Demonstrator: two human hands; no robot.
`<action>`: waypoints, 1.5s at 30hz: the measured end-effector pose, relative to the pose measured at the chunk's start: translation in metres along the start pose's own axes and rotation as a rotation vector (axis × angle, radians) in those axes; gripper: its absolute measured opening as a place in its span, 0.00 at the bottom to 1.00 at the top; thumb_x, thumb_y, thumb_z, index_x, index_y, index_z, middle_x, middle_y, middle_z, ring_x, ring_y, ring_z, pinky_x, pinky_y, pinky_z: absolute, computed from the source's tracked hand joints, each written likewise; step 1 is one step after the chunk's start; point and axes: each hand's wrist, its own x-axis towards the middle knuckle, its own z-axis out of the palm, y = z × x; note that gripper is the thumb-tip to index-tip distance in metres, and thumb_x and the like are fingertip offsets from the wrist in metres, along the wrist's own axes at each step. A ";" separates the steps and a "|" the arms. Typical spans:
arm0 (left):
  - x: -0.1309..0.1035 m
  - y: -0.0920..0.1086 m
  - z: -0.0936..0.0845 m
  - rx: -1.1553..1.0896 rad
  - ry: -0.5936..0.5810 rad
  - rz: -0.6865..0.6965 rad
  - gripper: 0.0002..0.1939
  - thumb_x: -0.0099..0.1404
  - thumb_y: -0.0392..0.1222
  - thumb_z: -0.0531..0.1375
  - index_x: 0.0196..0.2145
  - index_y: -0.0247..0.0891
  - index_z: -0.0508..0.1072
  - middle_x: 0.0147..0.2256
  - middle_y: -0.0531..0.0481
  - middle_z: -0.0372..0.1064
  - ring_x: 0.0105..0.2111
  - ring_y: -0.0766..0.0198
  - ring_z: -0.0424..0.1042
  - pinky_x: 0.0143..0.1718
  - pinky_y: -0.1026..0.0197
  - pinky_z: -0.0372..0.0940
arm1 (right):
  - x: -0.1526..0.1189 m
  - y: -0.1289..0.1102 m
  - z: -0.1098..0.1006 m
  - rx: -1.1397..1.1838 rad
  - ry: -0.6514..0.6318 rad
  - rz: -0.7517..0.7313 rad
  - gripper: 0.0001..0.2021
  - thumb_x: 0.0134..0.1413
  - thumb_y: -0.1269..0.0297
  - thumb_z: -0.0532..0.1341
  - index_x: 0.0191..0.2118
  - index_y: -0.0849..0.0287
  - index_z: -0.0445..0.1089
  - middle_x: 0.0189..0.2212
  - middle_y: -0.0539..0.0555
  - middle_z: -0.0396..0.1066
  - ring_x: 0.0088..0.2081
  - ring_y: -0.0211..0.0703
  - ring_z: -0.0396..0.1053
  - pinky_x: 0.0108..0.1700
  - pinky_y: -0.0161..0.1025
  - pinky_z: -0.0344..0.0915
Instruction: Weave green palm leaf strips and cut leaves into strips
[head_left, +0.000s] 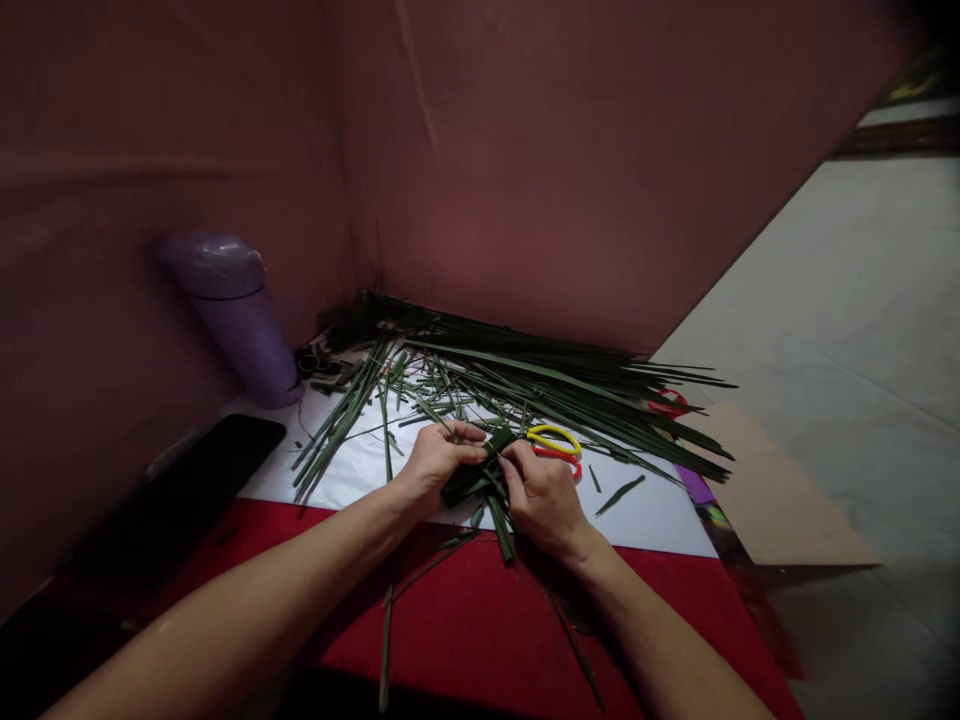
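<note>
Between my hands is a small woven piece of green leaf strips [469, 480], with loose strip ends hanging toward me. My left hand [444, 455] pinches its upper left side between thumb and fingers. On the right side, my right hand [544, 492] is closed with its fingertips on a strip of the piece; the exact grip is partly hidden. Just behind my right hand lie scissors with yellow and red handles [555, 440], their blades out of sight.
A large bundle of long green leaves [570, 375] lies along the wall, over white paper [660, 520] on a red cloth [480, 640]. Cut scraps are scattered about. A purple tumbler [244, 320] stands at left, near a dark flat object [195, 490]. Brown cardboard [787, 490] lies at right.
</note>
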 end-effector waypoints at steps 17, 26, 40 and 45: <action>0.001 0.014 -0.003 -0.077 0.093 0.001 0.16 0.40 0.29 0.65 0.30 0.33 0.69 0.20 0.52 0.68 0.18 0.65 0.68 0.23 0.62 0.63 | 0.005 0.009 -0.015 -0.121 0.036 -0.005 0.07 0.55 0.67 0.52 0.29 0.58 0.65 0.20 0.50 0.68 0.22 0.38 0.64 0.27 0.34 0.51; 0.000 0.013 -0.002 0.045 -0.023 0.013 0.15 0.39 0.28 0.65 0.28 0.32 0.69 0.22 0.51 0.69 0.20 0.67 0.68 0.24 0.63 0.62 | 0.010 0.008 -0.022 0.353 0.263 0.048 0.06 0.54 0.70 0.54 0.29 0.57 0.66 0.36 0.54 0.68 0.39 0.41 0.66 0.39 0.36 0.60; -0.004 0.018 0.002 -0.166 -0.189 0.080 0.19 0.51 0.52 0.63 0.33 0.33 0.70 0.30 0.47 0.69 0.25 0.66 0.68 0.27 0.63 0.62 | 0.011 0.004 -0.017 0.411 0.234 0.194 0.08 0.53 0.65 0.55 0.27 0.59 0.67 0.26 0.52 0.68 0.29 0.39 0.64 0.33 0.36 0.60; -0.005 0.012 0.002 -0.148 -0.224 0.107 0.20 0.41 0.41 0.69 0.33 0.32 0.71 0.29 0.47 0.71 0.26 0.64 0.69 0.31 0.60 0.63 | 0.007 -0.001 -0.009 0.469 0.316 0.280 0.08 0.53 0.63 0.56 0.28 0.59 0.68 0.26 0.52 0.68 0.29 0.40 0.65 0.33 0.37 0.61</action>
